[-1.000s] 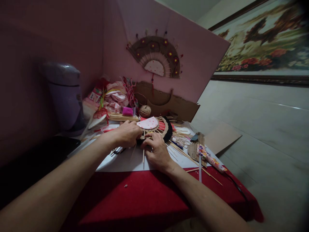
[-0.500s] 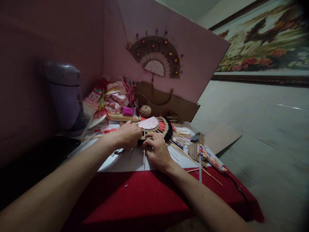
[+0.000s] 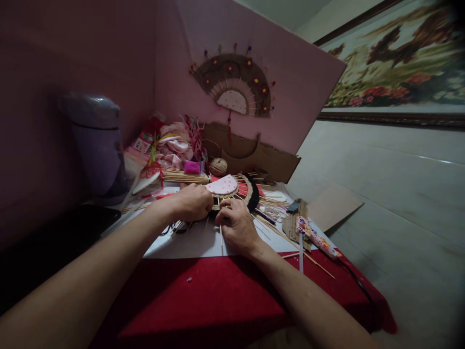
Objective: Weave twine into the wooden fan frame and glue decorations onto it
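A craft fan [image 3: 251,194] of cardboard, thin sticks and a black curved band lies over the white sheet. Its half-round inner piece [image 3: 222,185] is covered in pale cloth with pink dots. My left hand [image 3: 194,202] is closed on the fan's left side, its fingertips mostly hidden. Curled fingers of my right hand [image 3: 238,225] grip the near part of the band, where a thin wooden stick [image 3: 221,236] pokes out toward me. Between the hands, the band is largely covered by fingers.
A finished fan [image 3: 236,65] hangs on the pink board behind. Bundled sticks [image 3: 181,176], a twine ball [image 3: 218,167] and pink cloth [image 3: 174,140] lie at the back. A flower-patterned glue gun [image 3: 319,241] rests at right, a purple bin [image 3: 96,150] stands left.
The fan has shifted slightly to the left and turned a little between my hands. My left hand has moved slightly left, and the protruding stick now slants a bit to the right.
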`<action>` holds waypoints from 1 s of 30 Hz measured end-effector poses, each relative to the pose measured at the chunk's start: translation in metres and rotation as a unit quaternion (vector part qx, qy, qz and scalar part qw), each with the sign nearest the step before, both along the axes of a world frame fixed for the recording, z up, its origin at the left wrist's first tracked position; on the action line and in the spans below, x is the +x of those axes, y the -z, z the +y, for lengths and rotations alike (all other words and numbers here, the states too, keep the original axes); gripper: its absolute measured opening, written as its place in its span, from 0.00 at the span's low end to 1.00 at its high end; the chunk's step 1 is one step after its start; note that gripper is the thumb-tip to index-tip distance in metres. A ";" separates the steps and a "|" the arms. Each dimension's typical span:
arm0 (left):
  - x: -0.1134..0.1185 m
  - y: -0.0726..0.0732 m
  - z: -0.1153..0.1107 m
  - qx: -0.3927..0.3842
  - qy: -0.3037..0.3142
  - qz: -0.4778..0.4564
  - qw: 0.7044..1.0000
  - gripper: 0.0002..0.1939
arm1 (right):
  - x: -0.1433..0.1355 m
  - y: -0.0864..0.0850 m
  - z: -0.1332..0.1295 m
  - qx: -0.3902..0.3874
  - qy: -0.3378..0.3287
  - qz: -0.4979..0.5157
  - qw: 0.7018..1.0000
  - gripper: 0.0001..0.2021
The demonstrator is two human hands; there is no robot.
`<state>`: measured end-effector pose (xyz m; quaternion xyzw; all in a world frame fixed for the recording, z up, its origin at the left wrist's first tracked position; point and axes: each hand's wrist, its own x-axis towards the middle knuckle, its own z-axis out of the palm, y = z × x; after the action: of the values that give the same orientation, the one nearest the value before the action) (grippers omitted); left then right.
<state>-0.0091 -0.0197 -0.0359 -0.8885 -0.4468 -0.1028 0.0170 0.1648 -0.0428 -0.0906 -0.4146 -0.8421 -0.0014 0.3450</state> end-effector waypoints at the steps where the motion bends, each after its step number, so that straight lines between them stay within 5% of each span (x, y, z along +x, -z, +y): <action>1: -0.001 0.000 0.001 -0.009 0.002 -0.014 1.000 0.09 | 0.001 -0.001 0.001 -0.005 0.000 -0.008 1.000 0.11; 12: 0.000 0.003 0.007 -0.056 0.021 -0.013 0.998 0.09 | 0.011 -0.014 0.004 -0.025 0.035 -0.045 0.998 0.11; 30: 0.000 0.013 0.014 -0.090 0.034 -0.074 0.993 0.07 | 0.005 -0.002 0.002 0.006 0.024 -0.053 0.998 0.04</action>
<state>-0.0091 -0.0061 -0.0487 -0.8909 -0.4240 -0.1287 -0.0994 0.1694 -0.0404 -0.0883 -0.4322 -0.8489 -0.0364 0.3020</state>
